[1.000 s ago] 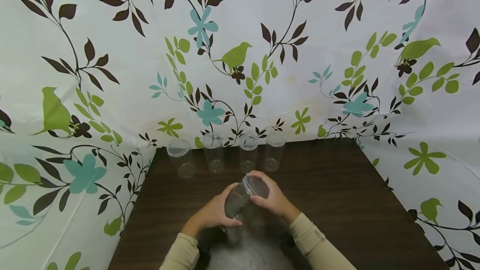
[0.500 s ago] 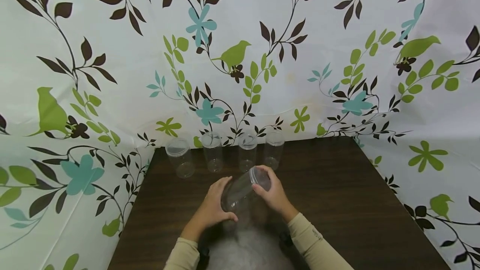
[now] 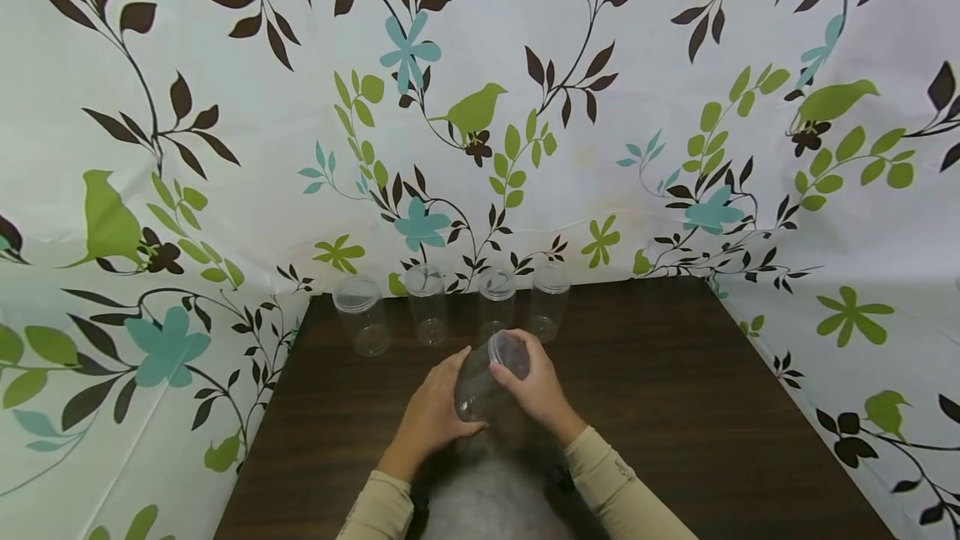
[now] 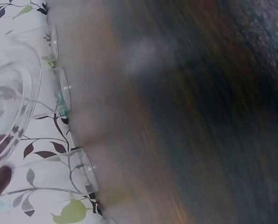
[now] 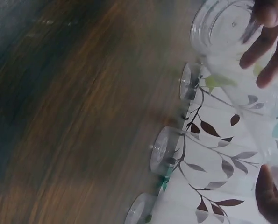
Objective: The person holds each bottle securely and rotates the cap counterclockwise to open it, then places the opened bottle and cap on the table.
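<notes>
A clear plastic jar [image 3: 474,386] is held tilted above the table, its lidded end up and to the right. My left hand [image 3: 429,413] grips the jar's body near the base, thumb below and fingers behind. At the upper end my right hand [image 3: 542,382] holds the jar's lid [image 3: 512,352], with the thumb on the near side. In the right wrist view the jar's round base [image 5: 223,28] appears at the top beside fingertips. The left wrist view catches part of the clear jar [image 4: 17,98] at its left edge, near a fingertip.
Several similar clear jars stand in a row along the table's back edge, among them a left-end jar [image 3: 363,319] and a right-end jar [image 3: 549,307]. A dark wood table [image 3: 675,407] lies beneath. Behind it hangs a leaf-and-bird patterned sheet [image 3: 480,40].
The jar swung to a flatter tilt half a second ago and is now steeper again. Both hands moved with it and are slightly farther from the body than one second ago.
</notes>
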The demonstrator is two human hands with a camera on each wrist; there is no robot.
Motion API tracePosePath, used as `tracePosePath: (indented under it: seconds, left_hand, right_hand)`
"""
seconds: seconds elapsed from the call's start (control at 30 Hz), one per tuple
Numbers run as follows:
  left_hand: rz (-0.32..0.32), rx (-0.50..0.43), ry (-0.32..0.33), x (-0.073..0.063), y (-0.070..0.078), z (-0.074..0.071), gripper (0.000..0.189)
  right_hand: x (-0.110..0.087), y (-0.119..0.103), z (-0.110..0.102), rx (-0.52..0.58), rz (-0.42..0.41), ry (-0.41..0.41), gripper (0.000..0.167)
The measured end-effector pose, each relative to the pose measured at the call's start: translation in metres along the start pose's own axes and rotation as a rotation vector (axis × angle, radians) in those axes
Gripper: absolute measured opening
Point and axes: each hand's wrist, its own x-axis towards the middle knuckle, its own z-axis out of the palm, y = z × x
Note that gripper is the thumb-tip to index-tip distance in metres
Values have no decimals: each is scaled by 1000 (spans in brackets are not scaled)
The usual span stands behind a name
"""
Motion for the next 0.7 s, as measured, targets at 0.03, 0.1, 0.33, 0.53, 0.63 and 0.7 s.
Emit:
tracePosePath:
  seconds: [0.03, 0.1, 0.33, 0.53, 0.63, 0.7]
  left_hand:
    - [-10, -27, -17, -1, -1, 0, 125]
    - [-42, -113, -75, -3, -2, -3, 122]
    - [-180, -540, -340, -7, -9, -15, 116]
    - [-205, -541, -298, -6, -11, -10, 114]
    - [-218, -409, -208, -6, -11, -5, 116]
    - [-230, -309, -156, -7, -12, -3, 119]
  right_hand:
    - [0, 2, 0, -5, -14, -24, 58]
    - [1, 7, -3, 4, -72, -91, 58]
    - [15, 20, -23, 161, -247, -433, 67]
    - [19, 21, -28, 44, -260, -456, 64]
    - [16, 18, -23, 2, -220, -392, 67]
    - [15, 15, -19, -7, -173, -335, 72]
